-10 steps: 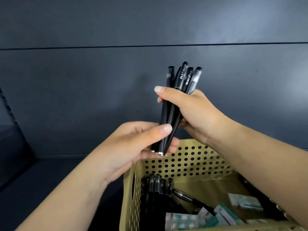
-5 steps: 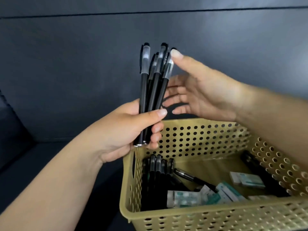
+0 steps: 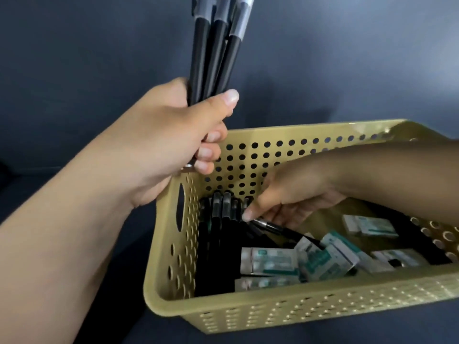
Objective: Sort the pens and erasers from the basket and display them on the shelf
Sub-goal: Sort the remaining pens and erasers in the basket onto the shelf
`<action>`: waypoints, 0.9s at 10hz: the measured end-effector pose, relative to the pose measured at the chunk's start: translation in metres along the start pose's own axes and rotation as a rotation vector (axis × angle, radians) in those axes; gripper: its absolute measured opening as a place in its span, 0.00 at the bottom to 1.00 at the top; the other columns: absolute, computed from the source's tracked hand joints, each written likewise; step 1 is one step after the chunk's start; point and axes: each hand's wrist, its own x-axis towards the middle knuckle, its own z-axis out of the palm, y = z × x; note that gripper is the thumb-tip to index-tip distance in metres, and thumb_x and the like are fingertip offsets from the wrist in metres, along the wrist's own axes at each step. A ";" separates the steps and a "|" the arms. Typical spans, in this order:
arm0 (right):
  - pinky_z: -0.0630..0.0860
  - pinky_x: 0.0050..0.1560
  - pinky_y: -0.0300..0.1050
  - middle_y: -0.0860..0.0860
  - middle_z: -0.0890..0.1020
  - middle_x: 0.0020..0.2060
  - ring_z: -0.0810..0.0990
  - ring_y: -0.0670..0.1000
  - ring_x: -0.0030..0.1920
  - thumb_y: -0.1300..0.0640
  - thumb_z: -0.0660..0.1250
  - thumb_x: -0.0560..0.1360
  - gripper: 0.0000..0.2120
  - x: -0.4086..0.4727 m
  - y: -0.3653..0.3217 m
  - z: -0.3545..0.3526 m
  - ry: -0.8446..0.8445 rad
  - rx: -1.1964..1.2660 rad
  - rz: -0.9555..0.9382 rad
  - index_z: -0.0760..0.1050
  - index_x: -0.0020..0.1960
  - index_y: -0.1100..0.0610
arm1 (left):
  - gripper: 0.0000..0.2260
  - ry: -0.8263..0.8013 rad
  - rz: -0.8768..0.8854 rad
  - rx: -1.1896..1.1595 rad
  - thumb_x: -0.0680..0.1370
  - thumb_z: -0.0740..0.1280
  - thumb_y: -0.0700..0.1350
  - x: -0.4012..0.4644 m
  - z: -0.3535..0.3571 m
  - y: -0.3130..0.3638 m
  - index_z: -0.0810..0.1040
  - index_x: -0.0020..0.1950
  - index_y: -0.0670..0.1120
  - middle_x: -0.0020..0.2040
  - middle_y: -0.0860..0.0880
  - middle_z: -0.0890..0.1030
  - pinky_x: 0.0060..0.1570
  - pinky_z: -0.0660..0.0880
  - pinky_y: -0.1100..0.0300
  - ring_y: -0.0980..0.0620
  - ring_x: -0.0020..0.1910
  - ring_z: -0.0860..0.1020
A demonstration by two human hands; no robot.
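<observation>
**Dark shelf, tan basket, two hands at work**

Dark blue-grey panels fill the background, and a shelf [image 3: 37, 184] of the same dark colour carries a tan perforated basket [image 3: 248, 311] at lower right.

The left hand [image 3: 173, 145] is raised over the basket's near-left corner and is closed round a bundle of black pens [image 3: 211, 53]. The pens stand nearly upright, fanning a little, with their clear upper parts running out of the top of the view. The thumb lies across the front of the bundle and the fingers curl round its lower end, where one silver tip shows.

The right hand [image 3: 293, 199] reaches down inside the basket from the right. Its thumb tip touches the end of a single black pen [image 3: 275, 228] that lies slanting on the other contents; the fingers below are loosely bent in shadow, and I cannot tell whether they pinch the pen or only touch it.

More black pens [image 3: 221, 219] lie side by side along the basket's left wall. White and green boxed erasers [image 3: 320, 256] lie jumbled across the middle and right of the basket floor, some overlapping, one apart near the right wall.
</observation>
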 end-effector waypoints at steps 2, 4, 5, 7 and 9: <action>0.75 0.31 0.36 0.51 0.78 0.29 0.76 0.47 0.30 0.57 0.71 0.69 0.06 0.002 0.003 0.004 -0.088 -0.024 0.039 0.76 0.41 0.59 | 0.09 0.008 0.028 0.054 0.77 0.64 0.49 0.003 -0.001 -0.004 0.69 0.40 0.46 0.21 0.55 0.66 0.21 0.63 0.67 0.59 0.20 0.64; 0.77 0.35 0.39 0.51 0.78 0.31 0.76 0.48 0.32 0.57 0.68 0.72 0.06 0.002 0.006 0.007 -0.021 0.004 -0.017 0.76 0.39 0.58 | 0.15 0.013 0.089 0.279 0.70 0.63 0.57 0.010 -0.008 -0.011 0.72 0.32 0.46 0.22 0.55 0.68 0.26 0.64 0.59 0.56 0.22 0.67; 0.78 0.37 0.38 0.51 0.76 0.31 0.76 0.47 0.33 0.57 0.65 0.75 0.09 0.002 0.005 0.007 -0.019 0.153 -0.047 0.74 0.37 0.58 | 0.15 0.008 0.095 0.271 0.70 0.64 0.57 0.010 -0.008 -0.011 0.71 0.33 0.46 0.22 0.55 0.68 0.26 0.64 0.60 0.56 0.22 0.67; 0.77 0.36 0.39 0.52 0.75 0.32 0.75 0.48 0.32 0.54 0.68 0.71 0.09 0.005 0.006 0.011 0.010 0.293 -0.049 0.72 0.38 0.58 | 0.15 0.023 0.101 0.288 0.70 0.64 0.57 0.011 -0.009 -0.010 0.71 0.34 0.46 0.23 0.55 0.68 0.27 0.64 0.59 0.55 0.23 0.67; 0.69 0.27 0.34 0.50 0.76 0.30 0.72 0.46 0.29 0.43 0.69 0.67 0.15 0.010 0.004 0.019 -0.014 0.299 -0.069 0.73 0.37 0.54 | 0.12 0.018 0.049 0.154 0.76 0.65 0.52 0.004 0.001 -0.003 0.70 0.39 0.46 0.21 0.55 0.67 0.22 0.63 0.64 0.58 0.21 0.65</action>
